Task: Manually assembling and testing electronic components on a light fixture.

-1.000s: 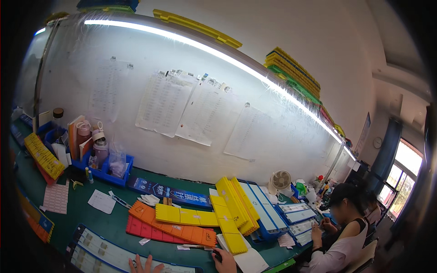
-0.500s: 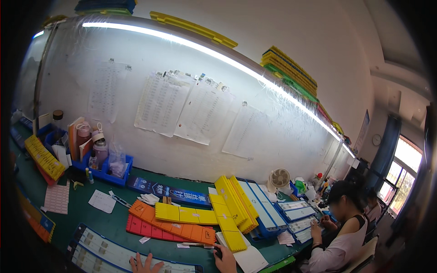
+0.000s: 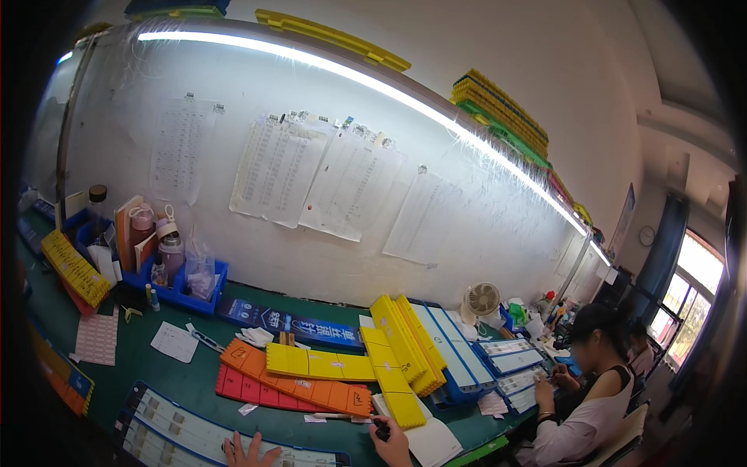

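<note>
My left hand (image 3: pixel 253 452) rests with fingers spread on a long blue-edged tray with pale panels (image 3: pixel 183 423) at the lower edge. A dark spot shows beside its outer finger, too small to name. My right hand (image 3: pixel 391 447) is closed round a small black object (image 3: pixel 381 426), whose kind I cannot make out. It is just right of that tray and beside an open white notebook (image 3: pixel 433 442). A thin pale stick (image 3: pixel 342 416) lies beyond my right hand. Past it are an orange strip (image 3: pixel 327 395), a red strip (image 3: pixel 257 391) and a yellow strip (image 3: pixel 319 364), overlapping.
Stacked yellow strips (image 3: pixel 408 342) lie beside blue-framed white trays (image 3: pixel 451 350) at the right. A blue bin (image 3: pixel 191 305) holds bottles at the back left. A white card (image 3: pixel 174 342) lies on the green table (image 3: pixel 187 381). A co-worker (image 3: pixel 591 397) sits at the right.
My right hand has shifted slightly right, and the black object in it shows more fully. My left hand stays on the tray. The co-worker's hands have moved a little.
</note>
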Action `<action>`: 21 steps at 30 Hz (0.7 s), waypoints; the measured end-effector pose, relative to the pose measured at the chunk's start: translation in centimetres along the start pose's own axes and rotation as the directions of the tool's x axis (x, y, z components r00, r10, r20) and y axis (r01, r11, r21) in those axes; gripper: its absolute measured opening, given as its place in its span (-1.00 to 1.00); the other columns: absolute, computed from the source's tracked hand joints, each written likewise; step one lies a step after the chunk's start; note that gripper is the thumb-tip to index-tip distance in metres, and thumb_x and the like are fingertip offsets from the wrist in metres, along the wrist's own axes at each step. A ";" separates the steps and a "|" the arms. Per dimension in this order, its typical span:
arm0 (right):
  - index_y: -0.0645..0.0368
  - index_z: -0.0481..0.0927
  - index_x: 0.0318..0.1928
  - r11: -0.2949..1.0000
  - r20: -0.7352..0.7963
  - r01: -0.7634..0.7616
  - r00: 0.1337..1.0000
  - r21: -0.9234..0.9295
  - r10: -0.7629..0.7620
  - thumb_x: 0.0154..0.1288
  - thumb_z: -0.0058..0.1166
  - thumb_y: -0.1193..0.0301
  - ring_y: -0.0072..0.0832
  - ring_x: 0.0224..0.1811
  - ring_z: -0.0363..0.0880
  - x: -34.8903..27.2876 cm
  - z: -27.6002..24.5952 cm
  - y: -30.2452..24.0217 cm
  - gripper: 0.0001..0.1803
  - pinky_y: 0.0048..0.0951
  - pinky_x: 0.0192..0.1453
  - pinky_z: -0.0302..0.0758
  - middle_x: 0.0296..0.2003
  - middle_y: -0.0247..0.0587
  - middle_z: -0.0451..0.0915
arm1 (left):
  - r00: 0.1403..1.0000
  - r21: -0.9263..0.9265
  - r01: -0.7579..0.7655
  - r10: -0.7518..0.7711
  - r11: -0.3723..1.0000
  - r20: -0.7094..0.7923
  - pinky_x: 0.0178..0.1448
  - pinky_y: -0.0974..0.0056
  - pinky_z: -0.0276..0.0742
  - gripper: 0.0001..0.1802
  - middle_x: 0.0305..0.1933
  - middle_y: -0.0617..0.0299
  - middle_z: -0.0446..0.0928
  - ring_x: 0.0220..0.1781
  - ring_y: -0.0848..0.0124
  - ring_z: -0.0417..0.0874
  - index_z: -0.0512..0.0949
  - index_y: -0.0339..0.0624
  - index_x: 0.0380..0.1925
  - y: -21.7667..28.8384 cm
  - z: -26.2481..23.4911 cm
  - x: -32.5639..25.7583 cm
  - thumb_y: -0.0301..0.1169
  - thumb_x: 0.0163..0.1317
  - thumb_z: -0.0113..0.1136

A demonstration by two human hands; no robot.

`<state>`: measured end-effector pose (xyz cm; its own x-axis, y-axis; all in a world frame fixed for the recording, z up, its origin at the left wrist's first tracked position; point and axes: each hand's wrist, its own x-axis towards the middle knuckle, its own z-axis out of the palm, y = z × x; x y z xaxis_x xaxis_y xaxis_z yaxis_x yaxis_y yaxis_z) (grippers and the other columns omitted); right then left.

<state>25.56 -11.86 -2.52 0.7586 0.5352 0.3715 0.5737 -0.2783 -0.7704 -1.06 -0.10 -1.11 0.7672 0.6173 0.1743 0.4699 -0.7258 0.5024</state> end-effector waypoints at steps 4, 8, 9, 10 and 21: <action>0.18 0.53 -0.08 1.000 -0.022 0.018 1.000 0.015 -0.017 0.25 0.16 0.36 -0.54 -0.38 0.49 0.2 0.1 0.4 -0.73 -0.52 -0.25 0.46 -0.39 -0.25 0.57 | 1.000 0.009 0.001 -0.001 1.000 -0.001 0.32 -0.41 -0.11 -0.38 0.36 -0.09 0.15 0.38 -0.32 -0.03 0.45 -0.06 0.11 0.0 0.1 0.0 0.05 0.12 0.15; 0.17 0.54 -0.11 0.999 -0.009 -0.007 1.000 0.037 0.007 0.21 0.23 0.33 -0.62 -0.40 0.46 0.2 0.3 1.0 -0.72 -0.56 -0.30 0.44 -0.43 -0.35 0.53 | 1.000 0.010 -0.004 0.004 1.000 0.000 0.32 -0.41 -0.11 -0.39 0.37 -0.09 0.13 0.38 -0.32 -0.04 0.45 -0.07 0.11 0.0 0.0 0.0 0.04 0.13 0.15; 0.17 0.54 -0.12 0.998 -0.004 -0.022 1.000 0.055 0.022 0.20 0.25 0.32 -0.64 -0.40 0.44 0.2 0.3 1.0 -0.71 -0.58 -0.31 0.43 -0.43 -0.38 0.52 | 1.000 0.010 -0.003 0.003 1.000 0.001 0.32 -0.41 -0.11 -0.39 0.37 -0.09 0.13 0.38 -0.32 -0.04 0.45 -0.07 0.11 0.0 0.1 0.0 0.04 0.13 0.15; 0.17 0.54 -0.12 0.998 -0.003 -0.023 1.000 0.055 0.023 0.20 0.25 0.32 -0.64 -0.40 0.44 0.1 0.3 0.9 -0.71 -0.58 -0.31 0.43 -0.43 -0.38 0.52 | 1.000 0.013 -0.007 0.007 1.000 -0.007 0.32 -0.42 -0.12 -0.39 0.37 -0.09 0.13 0.38 -0.32 -0.04 0.45 -0.07 0.11 -0.1 0.2 0.0 0.03 0.14 0.14; 0.22 0.52 -0.19 0.978 -0.076 -0.001 0.997 0.209 0.018 0.26 0.17 0.33 -0.64 -0.39 0.44 0.5 0.3 0.6 -0.77 -0.58 -0.28 0.41 -0.41 -0.35 0.52 | 1.000 0.039 -0.011 0.012 0.999 -0.019 0.31 -0.41 -0.10 -0.39 0.36 -0.07 0.14 0.38 -0.31 -0.03 0.44 -0.06 0.11 -0.1 0.2 0.0 0.04 0.14 0.14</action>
<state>26.20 -11.50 -2.94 0.7898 0.4683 0.3961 0.4953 -0.1060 -0.8622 -0.97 -0.07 -1.33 0.7645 0.6141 0.1959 0.4779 -0.7440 0.4671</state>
